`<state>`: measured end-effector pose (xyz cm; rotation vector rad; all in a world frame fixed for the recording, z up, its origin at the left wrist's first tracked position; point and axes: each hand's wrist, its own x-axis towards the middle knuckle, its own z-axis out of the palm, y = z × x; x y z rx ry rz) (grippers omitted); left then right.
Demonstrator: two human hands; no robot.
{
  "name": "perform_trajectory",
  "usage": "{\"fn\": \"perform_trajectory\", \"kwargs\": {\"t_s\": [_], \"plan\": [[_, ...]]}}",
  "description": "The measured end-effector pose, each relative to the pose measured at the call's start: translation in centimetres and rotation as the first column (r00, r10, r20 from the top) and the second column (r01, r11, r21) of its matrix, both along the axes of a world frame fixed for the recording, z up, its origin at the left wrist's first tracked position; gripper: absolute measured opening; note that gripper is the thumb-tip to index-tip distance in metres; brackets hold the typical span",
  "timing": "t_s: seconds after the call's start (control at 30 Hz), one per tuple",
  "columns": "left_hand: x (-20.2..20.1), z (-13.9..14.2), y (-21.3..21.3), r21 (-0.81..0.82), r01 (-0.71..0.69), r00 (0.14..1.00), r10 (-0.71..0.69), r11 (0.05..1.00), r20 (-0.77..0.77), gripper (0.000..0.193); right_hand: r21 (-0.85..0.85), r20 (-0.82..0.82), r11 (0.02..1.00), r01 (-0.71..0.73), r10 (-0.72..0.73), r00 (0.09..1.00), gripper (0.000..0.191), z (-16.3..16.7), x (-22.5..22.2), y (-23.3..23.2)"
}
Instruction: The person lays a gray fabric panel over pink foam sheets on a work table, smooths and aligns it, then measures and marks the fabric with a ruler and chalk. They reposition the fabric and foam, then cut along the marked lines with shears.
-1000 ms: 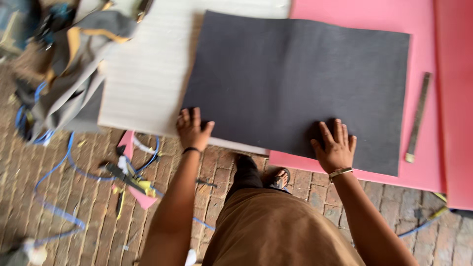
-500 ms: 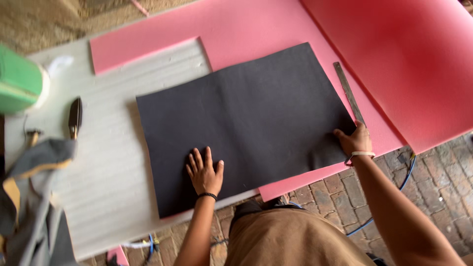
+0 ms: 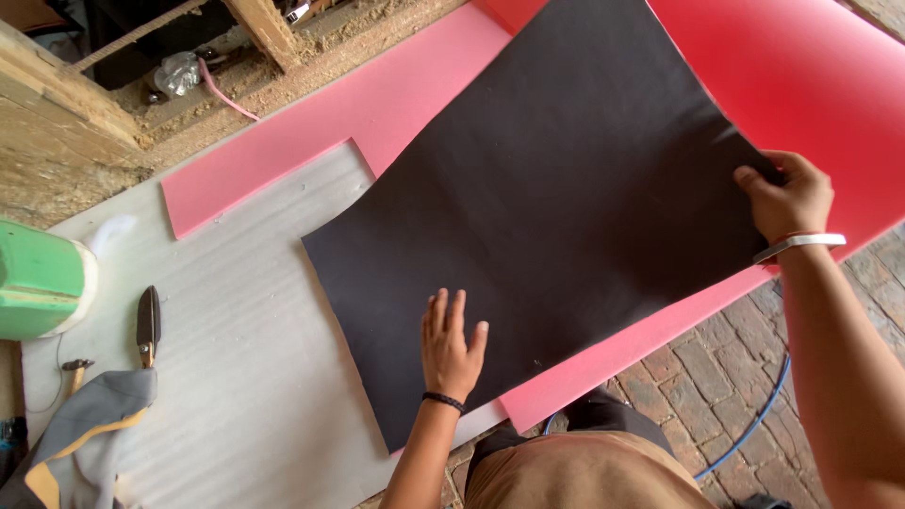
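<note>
A large black sheet [image 3: 547, 207] lies over a pink foam sheet [image 3: 377, 113] and a white foam sheet [image 3: 236, 320]. My left hand [image 3: 451, 347] rests flat on the black sheet near its lower edge, fingers spread, a dark band on the wrist. My right hand [image 3: 784, 198] grips the black sheet's right edge and lifts that side off the pink foam; a white bracelet sits on that wrist.
A green cylinder [image 3: 42, 280] stands at the left edge. A dark-bladed tool [image 3: 148, 325] lies on the white foam beside grey cloth [image 3: 85, 443]. Wooden framing [image 3: 66, 85] runs along the back. Brick floor [image 3: 726, 368] and a blue cable [image 3: 754, 424] are at lower right.
The view has swung and moved closer. My right hand has raised the black sheet's right edge higher. My left hand stays pressed on the sheet.
</note>
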<state>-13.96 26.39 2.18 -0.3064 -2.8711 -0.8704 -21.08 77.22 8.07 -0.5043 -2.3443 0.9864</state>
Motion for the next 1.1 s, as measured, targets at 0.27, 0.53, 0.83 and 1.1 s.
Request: {"fn": "perform_trajectory", "kwargs": {"t_s": [0.27,0.53,0.83,1.1], "plan": [[-1.5,-0.5,10.0,-0.226,0.066,0.92,0.028,0.972,0.391,0.072,0.25,0.472,0.953,-0.17,0.034,0.881,0.047,-9.3,-5.5,4.9],[-1.4,-2.7,15.0,-0.249,-0.241,0.862,0.325,0.938,0.389,0.079,0.31,0.342,0.918,-0.248,0.136,0.93,0.015,-9.2,-5.6,4.2],[-6.3,-0.2,15.1,0.727,-0.549,0.796,-0.007,0.413,0.605,0.076,-0.463,0.33,0.444,-0.767,0.89,0.316,0.024,-2.6,-7.2,-16.8],[-3.6,-4.3,-6.4,0.599,-0.731,0.606,0.716,0.328,0.347,0.022,-0.465,0.318,0.452,-0.761,0.888,0.333,0.034,-2.7,-6.3,-19.5]]}}
